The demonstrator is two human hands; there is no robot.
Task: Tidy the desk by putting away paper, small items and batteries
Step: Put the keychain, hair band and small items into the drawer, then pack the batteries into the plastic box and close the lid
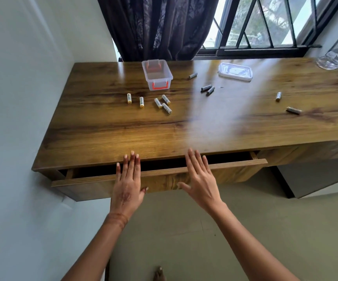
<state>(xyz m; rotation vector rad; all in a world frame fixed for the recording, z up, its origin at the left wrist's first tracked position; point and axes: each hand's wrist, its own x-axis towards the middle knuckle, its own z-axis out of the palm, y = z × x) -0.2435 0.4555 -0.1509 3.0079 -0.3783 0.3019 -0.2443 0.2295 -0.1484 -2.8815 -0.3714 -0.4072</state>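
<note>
Resting flat with fingers spread, the left hand (128, 182) and the right hand (199, 179) both lie over the front board of the drawer (160, 174), which stands partly pulled out under the near edge of the bench (107, 134); neither of the hands grips anything. Well beyond the fingertips, toward the middle of the bench, five yellow-and-white batteries (158, 103) lie loose in a rough row. Behind them, near the far edge, sits an open clear box with orange clasps (157, 77). To the right of the box lie three dark batteries (207, 89), and its clear lid (235, 71) lies flat near the far edge. Two more batteries (278, 96) lie toward the right end. A dark curtain (160, 27) hangs behind the far edge.
</note>
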